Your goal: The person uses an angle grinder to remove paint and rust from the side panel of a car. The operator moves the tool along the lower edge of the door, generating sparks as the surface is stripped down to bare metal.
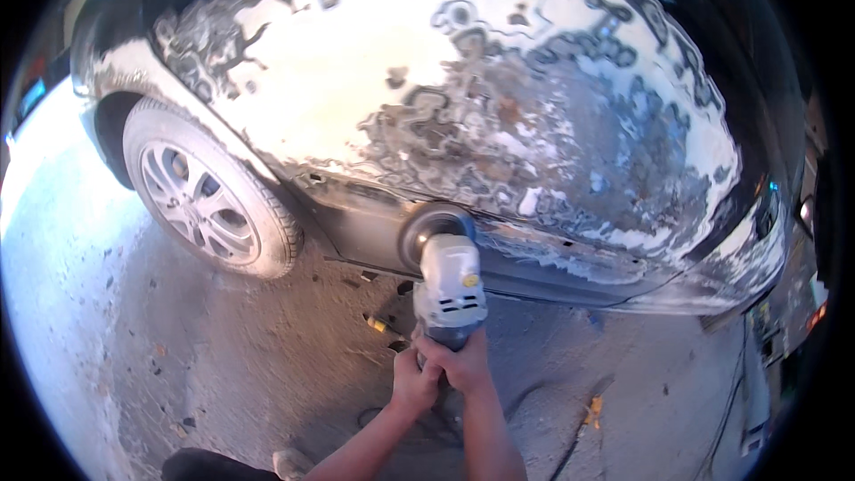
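Note:
Both my hands are wrapped round the rear of an angle grinder (451,281), dusty white with a dark handle end. My left hand (415,385) grips it lower down, and my right hand (465,363) closes round it just above and to the right. The grinder points away from me, its round disc (416,236) at the car's dark lower sill (365,224). Whether the disc presses on the metal cannot be made out. Above it, the body panel (356,80) shows cream filler, grey sanded patches and dark paint rings.
A dusty car wheel (203,191) with a silver rim stands left of the sill. On the concrete floor (294,356) lie dark scraps, a small yellow piece (377,324) and an orange-yellow item (594,411) by a cable. More cable (726,419) runs along the right.

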The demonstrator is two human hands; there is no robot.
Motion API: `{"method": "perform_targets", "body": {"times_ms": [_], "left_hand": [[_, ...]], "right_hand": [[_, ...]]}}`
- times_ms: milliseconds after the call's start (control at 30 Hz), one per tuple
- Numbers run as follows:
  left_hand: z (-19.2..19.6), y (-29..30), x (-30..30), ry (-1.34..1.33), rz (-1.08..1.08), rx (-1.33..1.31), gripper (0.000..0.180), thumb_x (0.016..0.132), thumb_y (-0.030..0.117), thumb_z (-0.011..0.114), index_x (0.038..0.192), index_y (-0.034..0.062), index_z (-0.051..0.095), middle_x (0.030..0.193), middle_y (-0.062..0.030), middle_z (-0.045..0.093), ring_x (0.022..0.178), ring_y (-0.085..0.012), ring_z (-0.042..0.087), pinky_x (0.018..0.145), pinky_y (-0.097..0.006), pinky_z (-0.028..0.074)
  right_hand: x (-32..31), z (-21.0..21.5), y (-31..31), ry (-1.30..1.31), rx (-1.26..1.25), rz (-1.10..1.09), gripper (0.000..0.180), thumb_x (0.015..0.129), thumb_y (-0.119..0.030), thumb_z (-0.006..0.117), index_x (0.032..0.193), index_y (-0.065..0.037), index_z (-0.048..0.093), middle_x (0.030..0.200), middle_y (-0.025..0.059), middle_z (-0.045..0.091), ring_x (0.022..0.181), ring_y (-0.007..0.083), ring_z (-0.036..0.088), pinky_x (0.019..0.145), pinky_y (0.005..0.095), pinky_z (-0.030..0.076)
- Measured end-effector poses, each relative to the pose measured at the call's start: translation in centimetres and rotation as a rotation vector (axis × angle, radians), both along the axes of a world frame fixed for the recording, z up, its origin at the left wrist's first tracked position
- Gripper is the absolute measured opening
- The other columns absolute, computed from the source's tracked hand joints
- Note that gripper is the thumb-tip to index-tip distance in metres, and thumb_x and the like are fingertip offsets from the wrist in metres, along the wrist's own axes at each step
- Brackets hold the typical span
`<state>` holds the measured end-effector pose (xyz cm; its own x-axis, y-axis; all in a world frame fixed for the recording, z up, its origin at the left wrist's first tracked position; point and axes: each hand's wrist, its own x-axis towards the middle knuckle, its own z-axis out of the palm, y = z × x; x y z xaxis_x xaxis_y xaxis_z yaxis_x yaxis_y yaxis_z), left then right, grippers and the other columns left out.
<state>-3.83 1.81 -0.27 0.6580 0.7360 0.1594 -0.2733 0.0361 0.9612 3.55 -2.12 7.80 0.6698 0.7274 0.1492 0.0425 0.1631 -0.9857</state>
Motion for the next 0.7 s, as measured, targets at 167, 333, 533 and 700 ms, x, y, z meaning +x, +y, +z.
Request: {"method": "perform_targets", "body": {"times_ms": [167, 333, 533, 700], "left_hand": [[0.1, 0.2, 0.1, 0.043, -0.002, 0.11, 0.063, 0.08, 0.056, 0.055, 0.085, -0.0069, 0.056, 0.071, -0.0151, 0.062, 0.072, -0.0186, 0.06, 0.064, -0.036, 0.047], [-0.5, 0.0, 0.1, 0.087, -0.043, 0.102, 0.063, 0.081, 0.056, 0.052, 0.087, -0.0069, 0.056, 0.073, -0.0133, 0.062, 0.075, -0.0164, 0.059, 0.065, -0.035, 0.046], [0.1, -0.2, 0.4, -0.031, -0.022, 0.093, 0.059, 0.083, 0.052, 0.049, 0.087, -0.0061, 0.057, 0.074, -0.0116, 0.062, 0.074, -0.0162, 0.058, 0.064, -0.034, 0.045], [-0.6, -0.8, 0.6, 0.001, 0.028, 0.061, 0.058, 0.083, 0.052, 0.05, 0.088, -0.0057, 0.057, 0.076, -0.0107, 0.061, 0.073, -0.015, 0.056, 0.063, -0.034, 0.045]], "right_hand": [[0.2, -2.0, -0.7, 0.037, 0.093, -0.081, 0.03, 0.064, -0.001, 0.07, 0.092, -0.001, 0.06, 0.08, 0.0051, 0.063, 0.068, 0.0126, 0.061, 0.062, 0.0278, 0.05], [0.1, -1.3, -1.1, 0.037, 0.067, -0.08, 0.025, 0.066, -0.003, 0.071, 0.089, -0.001, 0.062, 0.078, 0.0044, 0.063, 0.067, 0.0117, 0.061, 0.06, 0.0265, 0.049], [-0.3, -0.9, -0.8, 0.029, 0.093, -0.125, 0.022, 0.066, -0.007, 0.072, 0.085, -0.003, 0.063, 0.074, 0.0023, 0.063, 0.067, 0.0091, 0.059, 0.061, 0.0254, 0.048], [-0.2, -0.2, -1.2, -0.029, 0.081, -0.098, 0.02, 0.066, -0.006, 0.072, 0.083, -0.003, 0.064, 0.075, 0.0017, 0.063, 0.067, 0.0091, 0.059, 0.061, 0.0254, 0.048]]}}
